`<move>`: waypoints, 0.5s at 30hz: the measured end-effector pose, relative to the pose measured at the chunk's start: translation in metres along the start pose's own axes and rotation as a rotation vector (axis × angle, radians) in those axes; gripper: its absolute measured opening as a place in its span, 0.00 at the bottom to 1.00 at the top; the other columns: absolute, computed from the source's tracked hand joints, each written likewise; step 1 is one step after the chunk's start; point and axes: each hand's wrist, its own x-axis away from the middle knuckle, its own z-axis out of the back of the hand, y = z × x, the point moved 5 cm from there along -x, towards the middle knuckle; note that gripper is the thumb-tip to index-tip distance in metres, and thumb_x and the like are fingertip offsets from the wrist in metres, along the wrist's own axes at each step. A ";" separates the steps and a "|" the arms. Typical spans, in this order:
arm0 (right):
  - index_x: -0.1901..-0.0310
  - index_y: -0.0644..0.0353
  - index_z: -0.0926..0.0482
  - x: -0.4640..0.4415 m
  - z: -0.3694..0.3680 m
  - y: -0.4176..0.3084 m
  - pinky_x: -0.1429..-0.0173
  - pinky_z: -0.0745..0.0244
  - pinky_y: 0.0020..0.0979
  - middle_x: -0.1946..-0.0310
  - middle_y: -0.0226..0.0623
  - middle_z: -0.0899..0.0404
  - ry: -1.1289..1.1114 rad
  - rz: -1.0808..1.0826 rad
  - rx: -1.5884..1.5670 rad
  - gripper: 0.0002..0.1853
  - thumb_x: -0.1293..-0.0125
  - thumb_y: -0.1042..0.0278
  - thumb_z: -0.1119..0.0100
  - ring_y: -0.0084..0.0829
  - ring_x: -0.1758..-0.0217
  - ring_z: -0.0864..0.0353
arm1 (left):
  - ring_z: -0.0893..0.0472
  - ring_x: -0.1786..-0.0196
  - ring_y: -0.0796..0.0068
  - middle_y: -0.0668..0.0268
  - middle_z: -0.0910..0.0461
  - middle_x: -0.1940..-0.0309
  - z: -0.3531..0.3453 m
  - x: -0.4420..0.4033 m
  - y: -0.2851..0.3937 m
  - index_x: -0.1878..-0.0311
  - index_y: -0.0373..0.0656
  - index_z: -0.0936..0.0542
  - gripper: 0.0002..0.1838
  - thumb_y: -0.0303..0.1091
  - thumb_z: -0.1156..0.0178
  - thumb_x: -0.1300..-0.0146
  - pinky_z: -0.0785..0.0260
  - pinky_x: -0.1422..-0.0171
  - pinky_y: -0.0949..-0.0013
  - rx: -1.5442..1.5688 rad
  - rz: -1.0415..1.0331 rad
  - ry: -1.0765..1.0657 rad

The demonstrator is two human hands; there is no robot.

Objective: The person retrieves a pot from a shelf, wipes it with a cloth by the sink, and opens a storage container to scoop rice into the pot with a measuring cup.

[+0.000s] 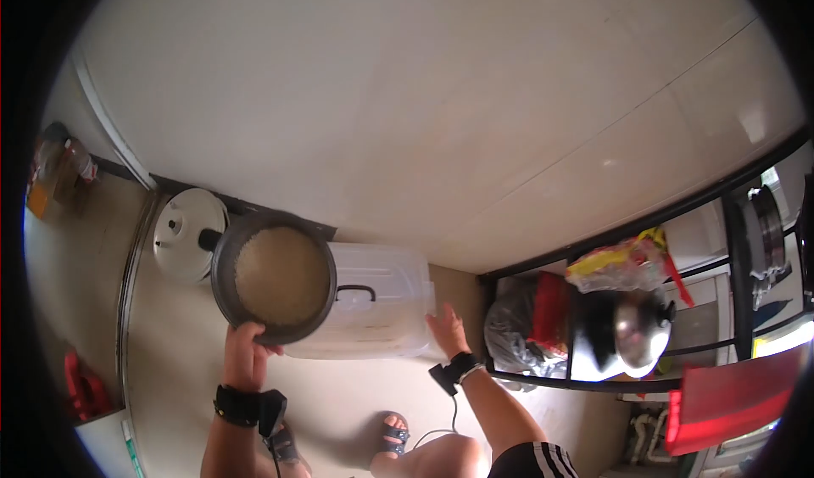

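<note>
My left hand (247,359) grips the near rim of a round dark-grey pot (222,287). Pale grains that look like rice (282,274) cover the inside of the pot. It is held over the left part of a clear plastic storage bin (386,329), hiding that end. The bin's lid carries a dark handle (356,291). At the bin's right edge is my right hand (449,332), fingers apart and holding nothing; whether it touches the bin I cannot tell.
A white round lid-like thing (188,253) with black fittings sits left of the pot, against the wall. At right stands a black-framed shelf (610,385) with bags and a shiny metal pot (640,338). A red panel (733,402) juts out at lower right.
</note>
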 end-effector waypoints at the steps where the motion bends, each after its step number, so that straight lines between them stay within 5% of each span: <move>1: 0.46 0.64 0.31 0.012 -0.007 0.019 0.47 0.31 0.40 0.53 0.52 0.28 -0.004 0.101 0.089 0.29 0.44 0.52 0.40 0.48 0.51 0.28 | 0.24 0.70 0.61 0.54 0.27 0.63 -0.011 0.010 0.003 0.53 0.35 0.36 0.18 0.29 0.50 0.48 0.31 0.72 0.63 0.028 0.033 -0.002; 3: 0.46 0.62 0.31 0.041 0.032 0.004 0.48 0.31 0.41 0.53 0.50 0.27 -0.148 0.089 0.087 0.26 0.41 0.55 0.43 0.48 0.52 0.28 | 0.24 0.70 0.61 0.54 0.27 0.62 -0.034 0.032 0.014 0.51 0.34 0.37 0.20 0.28 0.50 0.49 0.30 0.75 0.63 0.049 0.085 0.007; 4: 0.47 0.61 0.30 0.065 0.051 0.002 0.52 0.29 0.40 0.54 0.49 0.27 -0.095 0.288 0.146 0.25 0.42 0.55 0.41 0.47 0.56 0.26 | 0.23 0.70 0.62 0.54 0.27 0.62 -0.044 0.046 0.017 0.49 0.34 0.37 0.22 0.28 0.50 0.49 0.30 0.76 0.64 0.050 0.104 0.014; 6: 0.46 0.59 0.31 0.118 0.094 0.007 0.66 0.28 0.37 0.67 0.42 0.24 -0.389 0.243 0.007 0.25 0.42 0.58 0.40 0.38 0.70 0.24 | 0.22 0.69 0.61 0.54 0.26 0.61 -0.065 0.076 0.026 0.46 0.35 0.38 0.24 0.27 0.50 0.50 0.29 0.78 0.66 0.036 0.185 0.000; 7: 0.43 0.50 0.29 0.146 0.119 0.005 0.59 0.28 0.41 0.68 0.45 0.25 -0.672 0.135 0.101 0.24 0.42 0.54 0.43 0.44 0.62 0.24 | 0.22 0.69 0.61 0.54 0.27 0.60 -0.073 0.089 0.028 0.46 0.35 0.38 0.25 0.27 0.51 0.50 0.28 0.78 0.67 0.031 0.242 -0.045; 10: 0.42 0.44 0.31 0.257 0.183 0.024 0.61 0.27 0.43 0.72 0.43 0.24 -0.753 0.322 -0.017 0.26 0.42 0.51 0.42 0.43 0.65 0.23 | 0.21 0.69 0.61 0.55 0.29 0.54 -0.087 0.127 0.029 0.41 0.40 0.41 0.28 0.23 0.54 0.49 0.26 0.79 0.66 -0.108 0.422 -0.081; 11: 0.42 0.46 0.30 0.286 0.212 0.011 0.54 0.27 0.39 0.64 0.46 0.22 -1.040 0.117 0.130 0.24 0.40 0.52 0.44 0.43 0.61 0.22 | 0.21 0.68 0.60 0.55 0.29 0.54 -0.091 0.144 0.036 0.40 0.40 0.42 0.29 0.23 0.54 0.49 0.25 0.79 0.65 -0.154 0.459 -0.115; 12: 0.42 0.44 0.30 0.319 0.240 0.002 0.51 0.27 0.40 0.60 0.49 0.21 -1.043 0.102 -0.123 0.24 0.40 0.51 0.46 0.46 0.57 0.21 | 0.21 0.68 0.60 0.55 0.29 0.53 -0.101 0.159 0.044 0.40 0.40 0.43 0.30 0.22 0.54 0.50 0.25 0.78 0.64 -0.205 0.497 -0.157; 14: 0.45 0.47 0.28 0.365 0.297 -0.034 0.53 0.27 0.40 0.61 0.50 0.21 -1.003 -0.021 -0.281 0.21 0.39 0.51 0.48 0.46 0.59 0.21 | 0.22 0.76 0.58 0.53 0.26 0.64 -0.138 0.205 0.086 0.49 0.32 0.35 0.23 0.23 0.53 0.52 0.25 0.82 0.63 -0.242 0.520 -0.141; 15: 0.46 0.49 0.28 0.388 0.324 -0.052 0.54 0.27 0.40 0.62 0.51 0.21 -0.942 -0.069 -0.332 0.20 0.38 0.52 0.49 0.46 0.59 0.21 | 0.22 0.71 0.62 0.52 0.24 0.65 -0.140 0.224 0.091 0.58 0.32 0.29 0.14 0.29 0.49 0.47 0.27 0.73 0.64 -0.271 0.587 -0.155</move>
